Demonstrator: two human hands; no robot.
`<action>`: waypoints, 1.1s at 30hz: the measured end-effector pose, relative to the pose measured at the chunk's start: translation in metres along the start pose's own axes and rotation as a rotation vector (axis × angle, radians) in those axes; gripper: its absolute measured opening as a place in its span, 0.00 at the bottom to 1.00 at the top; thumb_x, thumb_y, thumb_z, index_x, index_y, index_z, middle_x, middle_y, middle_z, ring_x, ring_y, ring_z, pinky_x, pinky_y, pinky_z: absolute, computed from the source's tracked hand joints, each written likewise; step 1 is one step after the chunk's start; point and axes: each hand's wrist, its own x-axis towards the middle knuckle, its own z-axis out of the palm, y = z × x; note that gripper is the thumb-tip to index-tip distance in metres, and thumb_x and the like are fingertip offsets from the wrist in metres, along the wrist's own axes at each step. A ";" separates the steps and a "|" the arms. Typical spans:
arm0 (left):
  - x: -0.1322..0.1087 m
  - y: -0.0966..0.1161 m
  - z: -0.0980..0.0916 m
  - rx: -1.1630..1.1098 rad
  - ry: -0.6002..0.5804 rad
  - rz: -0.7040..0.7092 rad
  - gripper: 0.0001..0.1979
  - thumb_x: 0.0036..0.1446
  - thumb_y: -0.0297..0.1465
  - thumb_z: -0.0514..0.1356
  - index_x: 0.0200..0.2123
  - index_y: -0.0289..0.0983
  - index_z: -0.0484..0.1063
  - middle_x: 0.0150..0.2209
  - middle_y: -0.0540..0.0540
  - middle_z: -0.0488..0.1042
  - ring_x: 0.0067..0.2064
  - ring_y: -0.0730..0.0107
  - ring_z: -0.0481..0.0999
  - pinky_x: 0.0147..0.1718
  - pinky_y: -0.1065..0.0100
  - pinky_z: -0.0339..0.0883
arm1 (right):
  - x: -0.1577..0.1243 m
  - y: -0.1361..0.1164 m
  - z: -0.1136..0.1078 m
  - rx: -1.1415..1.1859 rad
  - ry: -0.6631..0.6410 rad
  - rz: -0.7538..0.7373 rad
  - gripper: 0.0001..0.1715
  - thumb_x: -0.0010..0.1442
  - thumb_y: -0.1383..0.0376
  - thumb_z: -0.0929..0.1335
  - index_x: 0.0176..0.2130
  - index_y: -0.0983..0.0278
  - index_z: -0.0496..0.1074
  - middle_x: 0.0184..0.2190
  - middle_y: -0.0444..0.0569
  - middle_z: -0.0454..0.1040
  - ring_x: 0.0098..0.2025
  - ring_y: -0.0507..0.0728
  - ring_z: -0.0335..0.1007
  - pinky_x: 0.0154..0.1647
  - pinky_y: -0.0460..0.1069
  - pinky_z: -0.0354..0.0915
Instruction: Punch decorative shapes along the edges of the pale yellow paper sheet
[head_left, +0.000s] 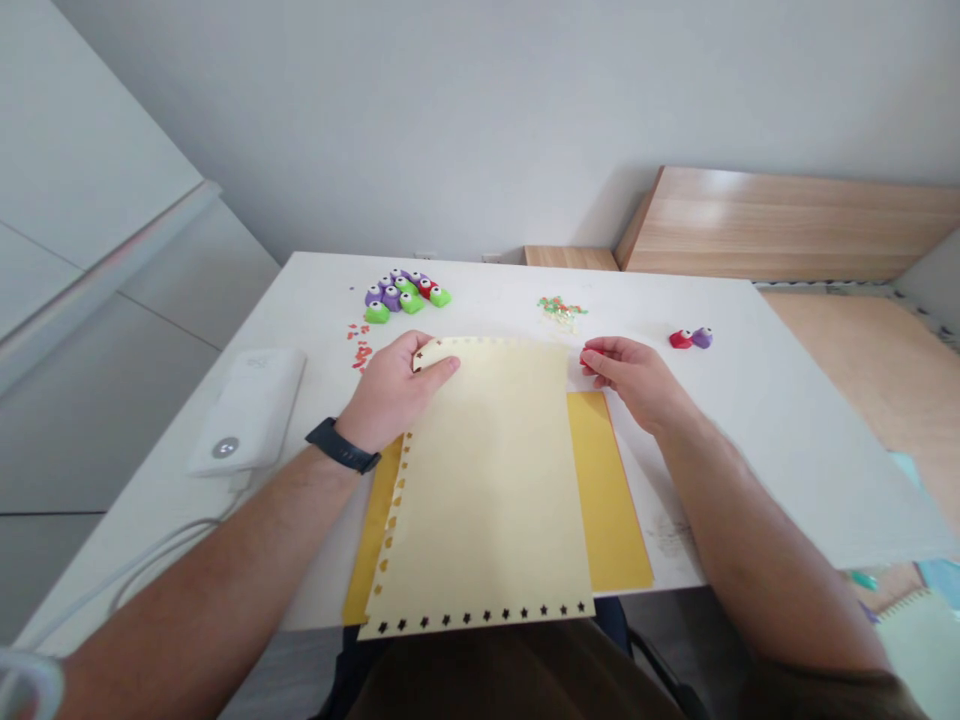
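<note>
My left hand (pixel 401 385) grips a pale yellow sheet of paper (pixel 491 480) at its upper left corner, thumb on top. Small shaped holes run along the sheet's left and bottom edges; the bottom ones are stars. My right hand (pixel 626 370) pinches a small red craft punch (pixel 590 355), mostly hidden by the fingers, just off the sheet's upper right corner. Beneath the pale sheet lies a darker yellow sheet (pixel 611 500), showing on both sides.
Several purple, green and red craft punches (pixel 405 294) cluster at the back left. Red paper bits (pixel 361 355) lie below them, and a mixed confetti pile (pixel 561 310) sits behind the sheet. A red punch (pixel 680 340) and a purple punch (pixel 703 338) stand right. A cabled white device (pixel 251 410) lies left.
</note>
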 end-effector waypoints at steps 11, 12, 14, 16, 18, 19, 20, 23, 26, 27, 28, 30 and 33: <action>-0.002 0.006 0.005 -0.291 0.041 -0.122 0.19 0.56 0.43 0.70 0.47 0.41 0.77 0.43 0.46 0.86 0.40 0.57 0.85 0.36 0.63 0.79 | -0.007 -0.003 0.002 0.095 -0.135 -0.007 0.24 0.53 0.54 0.81 0.45 0.61 0.79 0.40 0.48 0.81 0.41 0.54 0.76 0.39 0.49 0.69; -0.002 0.007 0.005 -0.294 0.042 -0.122 0.19 0.56 0.43 0.71 0.46 0.41 0.77 0.43 0.46 0.86 0.39 0.57 0.85 0.36 0.63 0.79 | -0.007 -0.003 0.003 0.097 -0.140 -0.003 0.24 0.53 0.54 0.81 0.45 0.61 0.79 0.41 0.48 0.81 0.41 0.54 0.76 0.40 0.49 0.69; -0.003 0.008 0.005 -0.289 0.042 -0.122 0.19 0.56 0.43 0.71 0.46 0.40 0.77 0.42 0.46 0.86 0.39 0.57 0.85 0.36 0.63 0.79 | -0.008 -0.004 0.003 0.104 -0.154 0.005 0.25 0.52 0.53 0.82 0.46 0.61 0.79 0.41 0.48 0.82 0.41 0.54 0.77 0.40 0.50 0.69; -0.003 0.008 0.005 -0.288 0.037 -0.124 0.20 0.55 0.44 0.71 0.47 0.40 0.77 0.43 0.46 0.85 0.39 0.57 0.85 0.36 0.63 0.79 | -0.008 -0.005 0.004 0.110 -0.170 0.005 0.26 0.52 0.53 0.82 0.46 0.61 0.79 0.41 0.49 0.82 0.41 0.55 0.77 0.40 0.50 0.69; -0.003 0.007 0.006 -0.298 0.029 -0.124 0.21 0.55 0.44 0.71 0.48 0.40 0.77 0.43 0.46 0.85 0.40 0.57 0.85 0.37 0.62 0.79 | -0.009 -0.006 0.005 0.112 -0.178 -0.002 0.26 0.52 0.53 0.82 0.46 0.61 0.79 0.41 0.49 0.82 0.41 0.55 0.77 0.40 0.50 0.69; -0.003 0.006 0.006 -0.300 0.028 -0.122 0.21 0.55 0.44 0.71 0.48 0.40 0.77 0.43 0.46 0.85 0.40 0.56 0.85 0.37 0.62 0.79 | -0.009 -0.006 0.005 0.111 -0.179 -0.005 0.26 0.52 0.53 0.82 0.46 0.61 0.79 0.41 0.49 0.82 0.40 0.55 0.77 0.40 0.51 0.69; -0.003 0.005 0.006 -0.302 0.028 -0.120 0.21 0.55 0.45 0.71 0.48 0.40 0.77 0.43 0.46 0.85 0.40 0.57 0.85 0.37 0.63 0.79 | -0.009 -0.006 0.005 0.113 -0.177 -0.008 0.25 0.52 0.53 0.82 0.46 0.61 0.79 0.41 0.49 0.82 0.40 0.55 0.77 0.40 0.51 0.69; -0.003 0.003 0.007 -0.300 0.035 -0.101 0.20 0.56 0.44 0.70 0.47 0.40 0.77 0.43 0.46 0.85 0.39 0.57 0.84 0.36 0.63 0.78 | -0.009 -0.006 0.005 0.135 -0.170 -0.013 0.24 0.53 0.54 0.82 0.46 0.60 0.79 0.41 0.48 0.82 0.40 0.54 0.77 0.40 0.50 0.69; -0.003 0.002 0.007 -0.292 0.041 -0.095 0.20 0.56 0.44 0.70 0.47 0.40 0.77 0.42 0.46 0.85 0.39 0.58 0.84 0.36 0.63 0.78 | -0.010 -0.007 0.006 0.151 -0.151 -0.014 0.24 0.52 0.54 0.82 0.45 0.60 0.79 0.40 0.48 0.81 0.40 0.55 0.77 0.39 0.50 0.69; -0.002 0.002 0.007 -0.293 0.039 -0.100 0.20 0.56 0.44 0.70 0.47 0.40 0.76 0.42 0.46 0.85 0.39 0.57 0.84 0.36 0.63 0.78 | -0.010 -0.008 0.006 0.150 -0.143 -0.015 0.24 0.52 0.54 0.82 0.44 0.60 0.79 0.40 0.48 0.81 0.40 0.55 0.77 0.39 0.50 0.69; -0.002 0.001 0.007 -0.293 0.035 -0.106 0.21 0.56 0.45 0.70 0.48 0.40 0.76 0.42 0.46 0.85 0.40 0.57 0.84 0.37 0.63 0.78 | -0.011 -0.009 0.006 0.147 -0.135 -0.018 0.24 0.51 0.53 0.82 0.44 0.60 0.79 0.40 0.48 0.81 0.40 0.55 0.76 0.39 0.50 0.69; -0.002 0.001 0.007 -0.284 0.029 -0.113 0.22 0.56 0.45 0.70 0.48 0.40 0.76 0.42 0.46 0.85 0.40 0.57 0.84 0.37 0.62 0.78 | -0.012 -0.011 0.007 0.140 -0.122 -0.027 0.24 0.51 0.53 0.82 0.44 0.60 0.79 0.40 0.48 0.81 0.40 0.55 0.76 0.39 0.50 0.69; -0.002 0.001 0.007 -0.259 0.040 -0.111 0.22 0.55 0.45 0.70 0.49 0.40 0.77 0.41 0.46 0.85 0.40 0.56 0.84 0.38 0.62 0.78 | -0.013 -0.014 0.007 0.136 -0.112 -0.039 0.23 0.52 0.53 0.81 0.44 0.60 0.79 0.41 0.48 0.81 0.40 0.55 0.76 0.39 0.50 0.69</action>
